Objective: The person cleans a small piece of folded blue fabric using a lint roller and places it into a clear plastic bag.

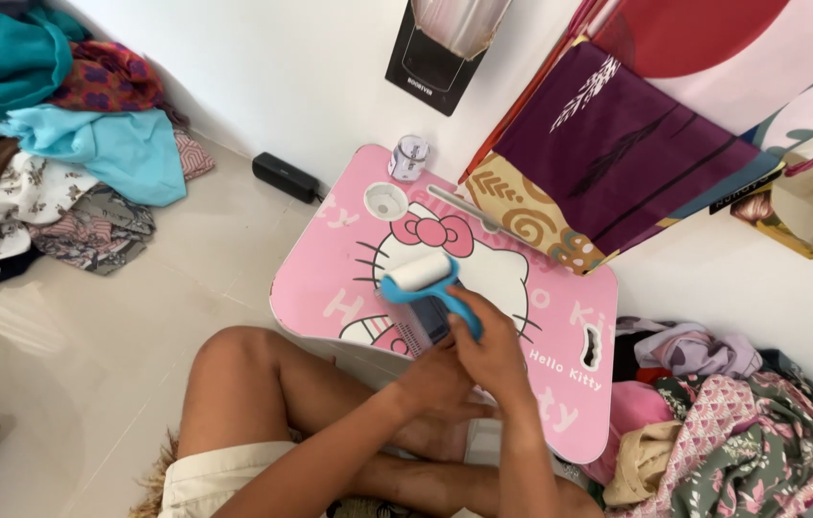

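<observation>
On the floor: a person sat cross-legged at a low pink table (330, 278) printed with a white cartoon cat face and a pink bow.
Right hand (493, 350): wrapped around the blue handle of a lint roller (423, 280), fingers closed on it.
Lint roller: white roll at its head, held just above the middle of the tabletop, tilted up to the left.
Left hand (435, 379): tucked under and against the right wrist; whether it gripped anything could not be told.
Dark object (423, 326): a small ridged thing on the table just below the roller, partly hidden by the hands.
Cup recess (386, 200): a round white hollow near the table's far left corner.
Small jar (409, 157): pale, with a patterned label, at the table's far edge.
Black box (285, 176): long and flat, on the floor against the wall, left of the table.
Black package (433, 58): rectangular, leaning on the wall, with a pale shape on its front.
Hanging cloths (617, 144): purple, red and patterned, crowding over the table's far right corner.
Clothes heap left (52, 144): teal, floral and white garments.
Clothes heap right (723, 422): pink and green prints beside the table.
</observation>
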